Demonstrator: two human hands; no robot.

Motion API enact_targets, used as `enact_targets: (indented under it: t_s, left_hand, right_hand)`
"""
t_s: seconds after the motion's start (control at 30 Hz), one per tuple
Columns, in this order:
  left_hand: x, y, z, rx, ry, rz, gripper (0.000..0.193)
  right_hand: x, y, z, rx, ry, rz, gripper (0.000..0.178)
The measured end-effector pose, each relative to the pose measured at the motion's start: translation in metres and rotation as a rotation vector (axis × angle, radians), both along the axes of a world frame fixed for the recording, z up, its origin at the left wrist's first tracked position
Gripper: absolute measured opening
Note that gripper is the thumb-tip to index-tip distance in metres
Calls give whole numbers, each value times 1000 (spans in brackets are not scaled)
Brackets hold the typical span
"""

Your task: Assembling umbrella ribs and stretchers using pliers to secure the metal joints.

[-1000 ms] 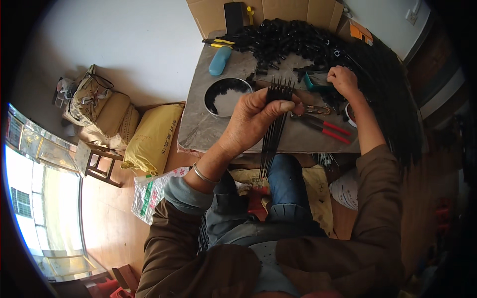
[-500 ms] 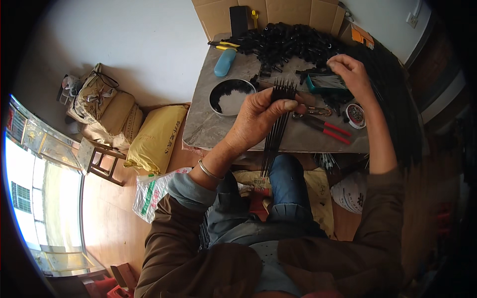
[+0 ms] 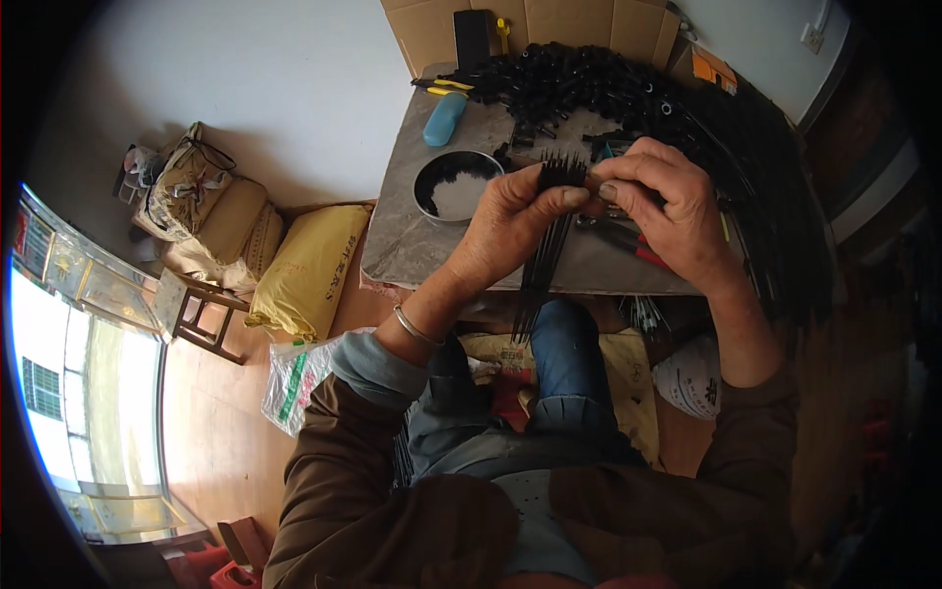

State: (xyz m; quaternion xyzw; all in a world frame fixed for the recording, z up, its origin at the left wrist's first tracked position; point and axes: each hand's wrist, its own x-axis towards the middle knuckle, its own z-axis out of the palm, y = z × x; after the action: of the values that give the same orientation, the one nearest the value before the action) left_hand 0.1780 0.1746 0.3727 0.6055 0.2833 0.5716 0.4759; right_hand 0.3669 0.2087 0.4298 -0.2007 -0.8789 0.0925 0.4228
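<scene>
My left hand is closed around a bundle of thin black rods, thumb pressed across it. The rods' fine tips stick up above the fist, and their long ends slant down past the table edge. My right hand is right beside the tips, thumb and fingers pinched together. Whatever sits in that pinch is too small to make out. Behind the right hand, a teal box is mostly hidden. Below it lie red-handled pliers, partly covered by the hand.
A bowl with white and black contents stands left of my hands. Black tubular parts are heaped at the back. A blue case and yellow-handled tool lie far left. Long black rods cover the table's right side.
My right hand has come from over the teal box, left and toward me, to the rod tips in my left hand. The round tin is now hidden behind it. My left hand has barely moved.
</scene>
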Motion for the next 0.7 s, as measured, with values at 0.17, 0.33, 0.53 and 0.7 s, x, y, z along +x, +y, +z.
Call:
enact_targets:
  t_s: [0.17, 0.33, 0.53, 0.7]
  left_hand:
    - [-1, 0, 1, 17, 17, 0, 17]
    - [-2, 0, 0, 14, 40, -2, 17]
    - [-3, 1, 2, 9, 48, -16, 18]
    - [-4, 1, 2, 9, 65, -13, 18]
  right_hand:
    - [-3, -1, -1, -73, 46, 24, 14]
    - [-5, -3, 1, -58, 43, 28, 13]
    - [-6, -5, 0, -88, 82, 31, 13]
    - [-7, -6, 7, 24, 9, -27, 13]
